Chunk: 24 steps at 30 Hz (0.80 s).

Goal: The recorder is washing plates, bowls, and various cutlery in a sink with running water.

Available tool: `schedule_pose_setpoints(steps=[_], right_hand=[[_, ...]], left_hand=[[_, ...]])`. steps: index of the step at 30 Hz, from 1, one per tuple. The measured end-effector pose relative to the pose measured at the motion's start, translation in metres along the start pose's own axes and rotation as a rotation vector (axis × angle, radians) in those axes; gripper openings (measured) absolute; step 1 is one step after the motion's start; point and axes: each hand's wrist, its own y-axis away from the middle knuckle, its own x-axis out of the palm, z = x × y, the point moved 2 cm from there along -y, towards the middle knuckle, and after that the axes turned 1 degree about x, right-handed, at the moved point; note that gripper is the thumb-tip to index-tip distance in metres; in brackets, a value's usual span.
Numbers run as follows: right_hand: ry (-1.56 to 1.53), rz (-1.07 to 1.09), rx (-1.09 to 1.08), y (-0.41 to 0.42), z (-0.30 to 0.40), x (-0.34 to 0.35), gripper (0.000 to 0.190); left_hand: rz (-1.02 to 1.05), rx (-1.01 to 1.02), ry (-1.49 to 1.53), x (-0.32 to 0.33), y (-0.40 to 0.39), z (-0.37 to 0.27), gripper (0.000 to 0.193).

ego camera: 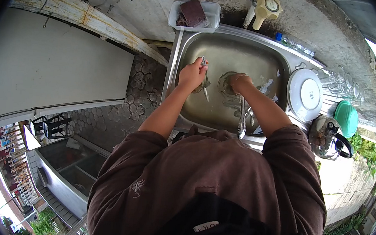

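Murky water stands in a stainless steel sink (236,45) in front of me. At the left side of the basin, my left hand (194,71) is closed around metal cutlery (206,92), apparently spoons or forks. My right hand (239,82) reaches into the water near the middle, its fingers partly under the surface with ripples around them; whether it holds anything I cannot tell. More cutlery (242,121) rests at the near right of the basin, one handle leaning on the near rim. Pale scraps or reflections show in the water at the right.
Behind the sink are a plastic tub (214,8) with a dark scouring pad (194,12), a tap (268,9) and a plastic bottle (295,45). On the right stand a white plate (305,94), several glass mugs (343,82), a green bowl (346,118) and a metal kettle (325,137).
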Motion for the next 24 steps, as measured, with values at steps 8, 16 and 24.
schedule_pose_setpoints(steps=[8,16,24], right_hand=[[-0.081,0.044,-0.274,0.026,-0.023,-0.050,0.027],[0.063,0.002,-0.106,0.012,0.013,-0.010,0.023],[0.001,0.162,-0.176,-0.014,-0.022,0.003,0.022]], left_hand=[[0.008,0.005,0.018,-0.004,0.005,0.007,0.017],[0.010,0.041,0.018,0.001,0.001,-0.003,0.017],[-0.009,0.026,0.015,-0.002,0.005,-0.002,0.017]])
